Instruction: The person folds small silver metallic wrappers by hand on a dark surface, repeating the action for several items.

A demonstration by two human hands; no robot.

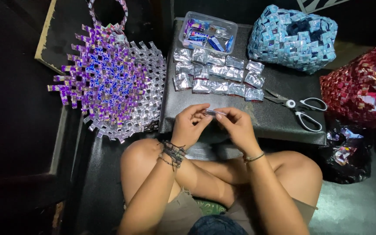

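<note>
My left hand (189, 125) and my right hand (236, 127) meet over my lap, both pinching a narrow folded silver foil strip (215, 112) between fingertips. Beaded bracelets circle my left wrist and a thin bangle my right. Just beyond my hands, on a black padded board (279, 117), lie several folded silver foil pieces (217, 76) in rows. A half-woven purple and silver wrapper mat (112, 82) spreads out to the left.
White-handled scissors (303, 109) lie on the board at right. A clear plastic box (208, 31) of wrappers sits at the back. A woven blue bag (293, 37), a red woven bag (362, 89) and a black bag of scraps (344, 152) stand at right.
</note>
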